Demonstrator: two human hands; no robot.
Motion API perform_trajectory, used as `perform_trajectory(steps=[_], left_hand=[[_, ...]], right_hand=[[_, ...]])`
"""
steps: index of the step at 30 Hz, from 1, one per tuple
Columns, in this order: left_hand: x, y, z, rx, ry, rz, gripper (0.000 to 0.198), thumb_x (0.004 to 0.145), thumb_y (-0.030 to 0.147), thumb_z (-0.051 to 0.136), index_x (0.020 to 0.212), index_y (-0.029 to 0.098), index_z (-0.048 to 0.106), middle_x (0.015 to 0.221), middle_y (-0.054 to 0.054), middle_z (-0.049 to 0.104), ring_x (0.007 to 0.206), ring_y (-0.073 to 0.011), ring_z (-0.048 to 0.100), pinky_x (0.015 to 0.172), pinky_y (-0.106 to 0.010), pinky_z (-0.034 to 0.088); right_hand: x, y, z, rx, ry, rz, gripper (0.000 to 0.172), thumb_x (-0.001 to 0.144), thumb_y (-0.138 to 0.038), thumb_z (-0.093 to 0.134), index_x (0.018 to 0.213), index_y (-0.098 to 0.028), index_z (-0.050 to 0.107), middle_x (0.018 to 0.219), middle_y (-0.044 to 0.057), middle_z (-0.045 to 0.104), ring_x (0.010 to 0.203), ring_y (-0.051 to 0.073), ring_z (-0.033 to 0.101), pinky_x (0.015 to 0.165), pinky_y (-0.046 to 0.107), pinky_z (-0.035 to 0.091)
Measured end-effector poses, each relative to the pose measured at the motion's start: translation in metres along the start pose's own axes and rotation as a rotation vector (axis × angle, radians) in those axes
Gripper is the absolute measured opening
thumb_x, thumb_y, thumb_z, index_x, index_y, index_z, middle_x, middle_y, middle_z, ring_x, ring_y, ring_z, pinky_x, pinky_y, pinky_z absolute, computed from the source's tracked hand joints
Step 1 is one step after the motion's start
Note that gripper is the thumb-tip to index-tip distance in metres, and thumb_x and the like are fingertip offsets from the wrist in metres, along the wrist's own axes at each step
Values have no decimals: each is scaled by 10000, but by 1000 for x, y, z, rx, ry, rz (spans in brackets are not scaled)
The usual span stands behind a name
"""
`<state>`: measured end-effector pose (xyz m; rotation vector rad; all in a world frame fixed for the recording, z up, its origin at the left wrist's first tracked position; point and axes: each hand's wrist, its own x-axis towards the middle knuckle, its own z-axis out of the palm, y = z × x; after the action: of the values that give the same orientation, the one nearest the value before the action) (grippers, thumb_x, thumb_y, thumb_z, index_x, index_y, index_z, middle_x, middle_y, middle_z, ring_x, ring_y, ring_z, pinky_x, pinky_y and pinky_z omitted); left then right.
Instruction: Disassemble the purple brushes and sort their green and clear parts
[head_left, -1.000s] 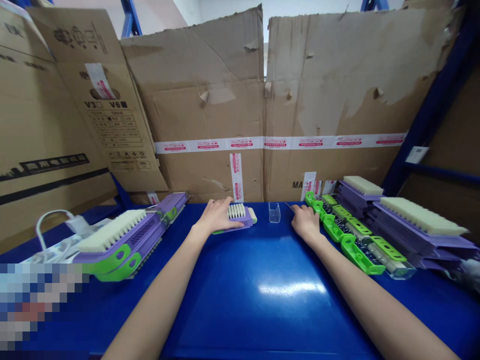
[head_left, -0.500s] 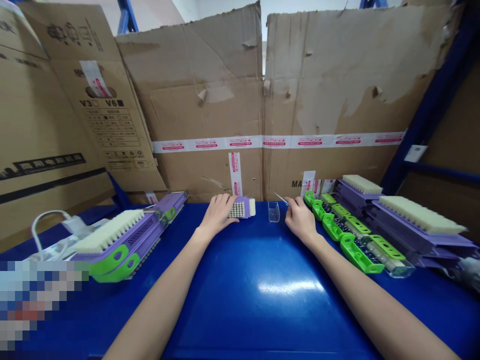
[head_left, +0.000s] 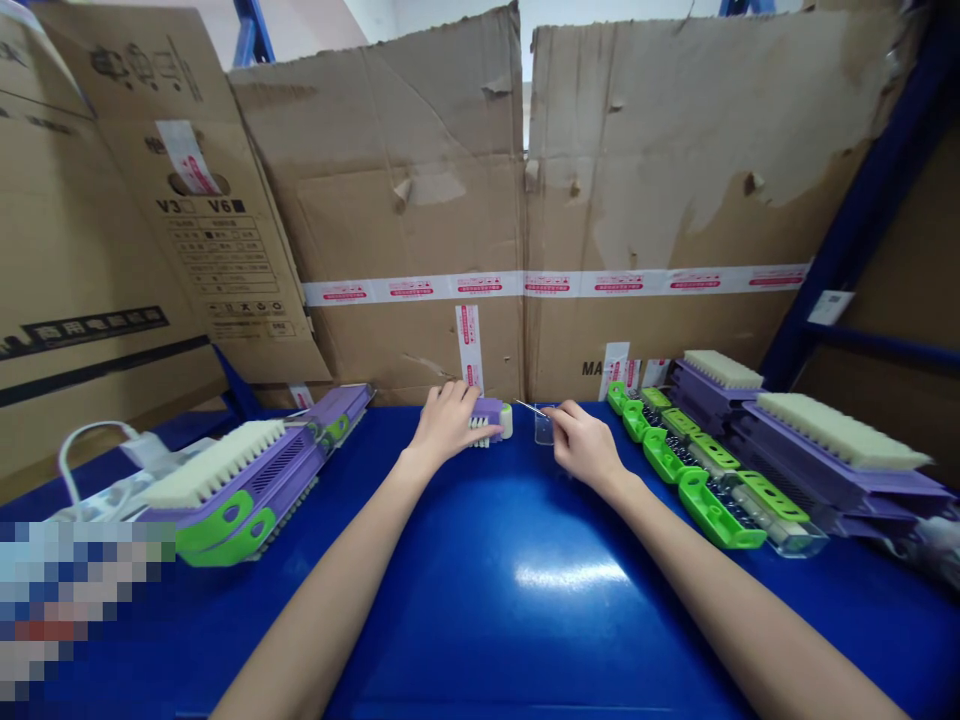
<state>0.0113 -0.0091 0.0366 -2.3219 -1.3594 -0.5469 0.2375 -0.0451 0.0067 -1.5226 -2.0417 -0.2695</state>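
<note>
My left hand [head_left: 448, 425] is closed around a small purple brush block [head_left: 491, 410]. Rows of pale bristle tufts [head_left: 480, 432] show on the side facing me, and its right end is cream with a bit of green. Much of the block is hidden behind my fingers. Pinched in my right hand [head_left: 585, 442] is a thin pointed metal tool [head_left: 534, 410], its tip directed left at the block's right end, with a small gap showing. A clear plastic box [head_left: 544, 428] stands between the two hands, partly covered by the right fingers.
Bright green caps [head_left: 666, 456] line the right side beside yellow-green pieces [head_left: 716, 450] and purple brush blocks [head_left: 840, 450]. More purple brush parts [head_left: 262, 465] and a white plug with cable [head_left: 146, 450] lie left. Cardboard panels [head_left: 412, 220] wall the back of the blue table [head_left: 487, 620].
My right hand has moved left, bringing the metal tool's tip close to the purple block and in front of the clear box. My left hand has turned the block, tilting its tufts downward.
</note>
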Motion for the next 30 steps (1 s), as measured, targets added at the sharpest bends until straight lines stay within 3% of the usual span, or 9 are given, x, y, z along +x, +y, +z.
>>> perform_trajectory(steps=[6, 10, 23, 30], left_hand=[[21, 4, 5, -210, -140, 0, 439, 779, 545, 534, 1090, 235, 554, 1125, -57, 594, 1062, -251, 525, 884, -379, 374], [29, 6, 11, -298, -201, -9, 397, 794, 483, 528, 1121, 261, 554, 1158, -23, 623, 1088, -232, 549, 914, -368, 377], [30, 16, 13, -291, -173, -117, 294, 787, 465, 535, 1027, 314, 613, 1036, 14, 679, 1012, -232, 593, 881, -388, 399], [32, 17, 14, -278, -180, -127, 274, 798, 444, 520, 1018, 316, 621, 1040, 4, 676, 1010, -235, 590, 865, -390, 401]], right_hand=[[-1, -1, -5, 86, 3, -60, 372, 848, -172, 378, 1121, -215, 627, 1006, 46, 621, 867, 155, 596, 773, 226, 441], [-2, -8, -10, 51, -36, -67, 368, 843, -193, 395, 1122, -236, 632, 1031, 47, 616, 843, 158, 598, 714, 231, 438], [1, -47, -25, -162, -123, 63, 357, 855, -211, 385, 1111, -255, 629, 1019, 79, 568, 763, 170, 618, 589, 256, 410], [-3, -51, -12, -148, -196, 120, 435, 839, -149, 369, 1241, -245, 504, 1047, 96, 562, 751, 189, 632, 625, 274, 434]])
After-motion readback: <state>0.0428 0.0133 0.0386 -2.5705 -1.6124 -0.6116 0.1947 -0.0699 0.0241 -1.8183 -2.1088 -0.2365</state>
